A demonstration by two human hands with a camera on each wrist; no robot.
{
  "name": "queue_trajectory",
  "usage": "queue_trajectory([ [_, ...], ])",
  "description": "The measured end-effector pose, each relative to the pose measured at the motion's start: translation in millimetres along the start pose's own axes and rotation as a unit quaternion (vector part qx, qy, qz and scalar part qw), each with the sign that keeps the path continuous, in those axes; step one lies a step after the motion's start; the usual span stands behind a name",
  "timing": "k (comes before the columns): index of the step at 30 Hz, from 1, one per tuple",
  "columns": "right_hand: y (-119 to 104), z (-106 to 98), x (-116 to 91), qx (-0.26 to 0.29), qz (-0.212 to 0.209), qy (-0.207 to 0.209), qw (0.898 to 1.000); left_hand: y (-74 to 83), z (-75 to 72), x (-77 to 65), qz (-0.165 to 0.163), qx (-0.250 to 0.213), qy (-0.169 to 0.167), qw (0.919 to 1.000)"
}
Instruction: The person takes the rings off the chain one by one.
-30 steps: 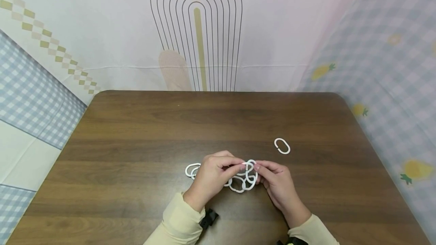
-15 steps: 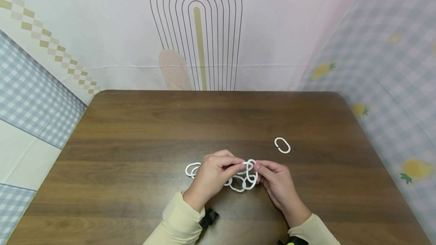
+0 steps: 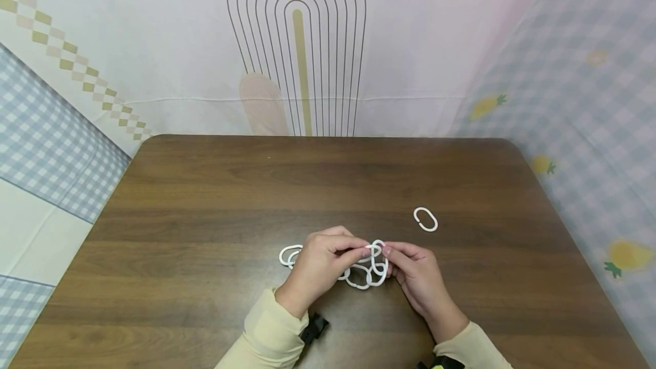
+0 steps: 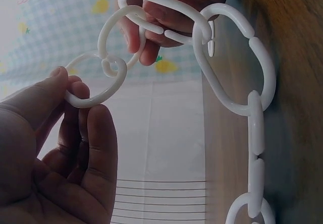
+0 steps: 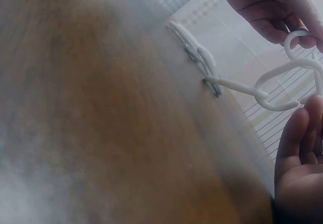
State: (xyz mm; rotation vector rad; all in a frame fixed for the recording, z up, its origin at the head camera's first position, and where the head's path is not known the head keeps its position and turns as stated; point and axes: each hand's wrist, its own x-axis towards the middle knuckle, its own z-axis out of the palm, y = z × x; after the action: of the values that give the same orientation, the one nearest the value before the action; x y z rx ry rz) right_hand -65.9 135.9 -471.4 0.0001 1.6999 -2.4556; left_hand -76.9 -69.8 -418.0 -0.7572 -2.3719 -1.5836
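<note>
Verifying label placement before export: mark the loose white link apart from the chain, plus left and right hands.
Loose white link point(image 3: 433, 216): head view, upper right side of its oval.
Left hand point(image 3: 319, 258): head view, back of the hand.
Right hand point(image 3: 421, 279): head view, back of the hand.

Right hand point(image 5: 305, 166) and left hand point(image 5: 277, 4) hold a white chain point(image 5: 236, 86) touching the tabletop point(image 5: 101, 108).

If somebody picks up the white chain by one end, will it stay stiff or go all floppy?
The white chain would probably flop, because its links hang loosely through one another at different angles. Each link seems likely to keep its oval shape. A hard tug might unhook some, since gaps show in several.
</note>
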Motion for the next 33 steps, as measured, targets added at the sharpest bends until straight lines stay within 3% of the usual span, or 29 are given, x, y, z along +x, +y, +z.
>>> queue_trajectory([
  [17, 1, -1, 0, 0.010, -0.010, 0.004, 1.000, -0.5, -5.8, 1.7, -0.014, 0.005, 0.001, 0.9999],
  [26, 1, -2, 0, 0.015, -0.014, -0.010, 1.000, -2.1, -10.1, 2.8, -0.015, 0.023, 0.023, 0.9993],
  [33, 2, -1, 0, 0.014, -0.012, -0.011, 1.000, -8.7, -15.0, 3.2, -0.048, 0.041, 0.050, 0.9967],
])
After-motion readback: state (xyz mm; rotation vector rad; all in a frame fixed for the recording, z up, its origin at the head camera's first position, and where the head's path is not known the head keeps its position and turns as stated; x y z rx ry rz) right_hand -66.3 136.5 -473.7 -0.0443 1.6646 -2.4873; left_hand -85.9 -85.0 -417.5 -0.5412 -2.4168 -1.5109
